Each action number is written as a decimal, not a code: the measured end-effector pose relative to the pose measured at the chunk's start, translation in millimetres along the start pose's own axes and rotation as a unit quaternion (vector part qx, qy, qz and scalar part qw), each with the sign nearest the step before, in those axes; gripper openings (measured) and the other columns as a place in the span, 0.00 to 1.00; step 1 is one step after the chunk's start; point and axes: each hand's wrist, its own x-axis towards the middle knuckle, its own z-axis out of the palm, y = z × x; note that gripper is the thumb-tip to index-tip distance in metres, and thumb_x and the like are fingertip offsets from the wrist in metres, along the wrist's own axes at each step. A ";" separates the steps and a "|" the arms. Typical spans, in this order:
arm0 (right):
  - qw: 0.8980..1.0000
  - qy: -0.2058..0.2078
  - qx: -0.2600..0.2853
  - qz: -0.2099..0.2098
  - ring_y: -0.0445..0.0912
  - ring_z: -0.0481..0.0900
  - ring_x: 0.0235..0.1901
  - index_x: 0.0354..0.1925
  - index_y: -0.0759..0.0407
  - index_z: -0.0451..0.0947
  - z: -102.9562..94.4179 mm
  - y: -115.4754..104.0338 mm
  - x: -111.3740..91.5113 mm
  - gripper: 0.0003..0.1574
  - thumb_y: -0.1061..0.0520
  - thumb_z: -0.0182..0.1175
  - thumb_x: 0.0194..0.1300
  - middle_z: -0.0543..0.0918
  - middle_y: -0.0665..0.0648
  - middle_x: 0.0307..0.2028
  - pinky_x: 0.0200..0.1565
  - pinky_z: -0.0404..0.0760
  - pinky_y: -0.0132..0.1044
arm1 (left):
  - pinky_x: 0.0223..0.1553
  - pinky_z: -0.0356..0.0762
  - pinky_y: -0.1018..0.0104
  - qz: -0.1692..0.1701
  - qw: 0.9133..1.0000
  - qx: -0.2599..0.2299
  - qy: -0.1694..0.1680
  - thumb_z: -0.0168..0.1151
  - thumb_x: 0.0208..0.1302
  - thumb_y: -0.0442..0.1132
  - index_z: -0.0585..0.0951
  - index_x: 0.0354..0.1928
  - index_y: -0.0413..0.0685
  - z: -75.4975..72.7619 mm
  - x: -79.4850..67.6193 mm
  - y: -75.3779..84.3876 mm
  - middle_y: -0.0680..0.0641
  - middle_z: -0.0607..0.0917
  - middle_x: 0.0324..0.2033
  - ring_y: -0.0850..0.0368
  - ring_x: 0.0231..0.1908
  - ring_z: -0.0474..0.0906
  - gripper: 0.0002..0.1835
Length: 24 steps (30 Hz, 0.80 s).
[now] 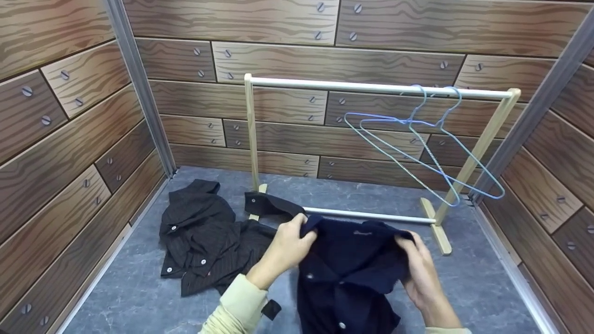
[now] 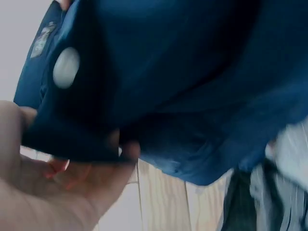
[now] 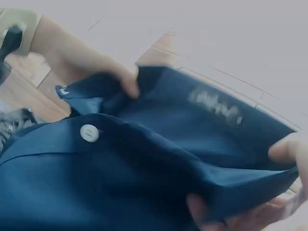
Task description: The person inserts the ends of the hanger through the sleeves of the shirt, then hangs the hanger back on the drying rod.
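Note:
A navy buttoned shirt [image 1: 345, 301] hangs in front of me, with its neck opening facing up and a pale label print inside. My left hand [image 1: 288, 243] pinches the left side of its collar between thumb and fingers. On the opposite side of the collar, my right hand [image 1: 421, 269] grips the cloth, the thumb [image 3: 284, 148] inside and fingers beneath. White buttons [image 3: 89, 133] run down the front. In the left wrist view the navy cloth [image 2: 178, 72] fills most of the picture and is blurred. The shirt's lower end falls outside the head view.
A crumpled dark striped shirt [image 1: 209, 246] lies on the grey floor [image 1: 130, 297] at left. Behind my left hand is a dark band [image 1: 271, 204] with a button. A rack [image 1: 325, 84] stands at the back, two blue hangers [image 1: 420, 121] on its right end. Wood-patterned walls [image 1: 278, 60] enclose the area.

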 end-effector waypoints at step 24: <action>0.971 0.126 -0.202 -0.033 0.36 0.78 0.37 0.51 0.65 0.71 1.9 13.2 6.2 0.12 0.62 0.53 0.72 0.81 0.45 0.35 0.41 0.77 0.28 | 0.33 0.77 0.58 0.008 0.996 0.084 -0.001 0.71 0.56 0.40 0.77 0.32 0.48 11.6 -3.0 -28.4 0.45 0.85 0.28 0.52 0.28 0.80 0.10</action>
